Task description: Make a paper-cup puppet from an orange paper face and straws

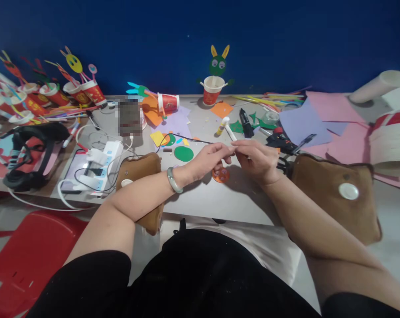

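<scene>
Just below the fingertips, partly hidden by the left hand (206,161), lies an orange disc (222,177) with pale round marks. Its fingers meet those of the right hand (258,161), curled in; whether they pinch something small, I cannot tell. Beyond them, past a yellow glue stick (220,129), an upright red cup (211,96) carries a green eared figure (217,66); farther left, a tipped cup (169,103) lies before the blue wall (146,39).

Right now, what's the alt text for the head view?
A person's left hand and right hand meet over a cluttered table, near an orange disc. Behind stands a red cup with a green, yellow-eared head.
</scene>
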Demonstrator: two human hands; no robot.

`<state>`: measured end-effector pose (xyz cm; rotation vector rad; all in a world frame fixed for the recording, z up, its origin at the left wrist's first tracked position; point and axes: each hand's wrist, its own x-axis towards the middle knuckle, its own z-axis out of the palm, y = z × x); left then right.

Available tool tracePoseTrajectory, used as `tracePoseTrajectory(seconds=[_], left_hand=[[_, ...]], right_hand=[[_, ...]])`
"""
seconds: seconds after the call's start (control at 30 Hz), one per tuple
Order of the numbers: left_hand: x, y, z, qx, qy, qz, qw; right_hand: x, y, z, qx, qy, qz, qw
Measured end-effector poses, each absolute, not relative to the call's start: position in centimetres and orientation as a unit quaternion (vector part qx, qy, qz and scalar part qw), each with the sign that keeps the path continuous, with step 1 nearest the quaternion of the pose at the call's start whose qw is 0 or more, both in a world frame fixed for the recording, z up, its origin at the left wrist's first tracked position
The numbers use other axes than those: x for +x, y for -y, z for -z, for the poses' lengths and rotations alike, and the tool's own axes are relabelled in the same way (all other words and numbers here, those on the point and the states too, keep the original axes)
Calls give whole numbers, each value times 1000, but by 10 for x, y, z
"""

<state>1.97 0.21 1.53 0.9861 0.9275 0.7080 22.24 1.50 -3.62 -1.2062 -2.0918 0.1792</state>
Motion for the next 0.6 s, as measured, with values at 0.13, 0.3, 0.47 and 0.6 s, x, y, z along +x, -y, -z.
tracePoseTrajectory(seconds=[0.13, 0.3, 0.47, 0.6], left_hand=[[19, -1, -16, 445, -432, -307, 721], [15, -1, -7, 483, -431, -243, 722], [13, 1, 2, 516, -393, -218, 729], [13, 1, 5, 535, -376, -215, 725]], right_hand=[[234, -23, 36, -463, 784, -24, 413], [271, -59, 30, -484, 593, -39, 642], [306, -90, 33, -583, 415, -89, 692], [315, -84, 36, -653, 518, -92, 545]])
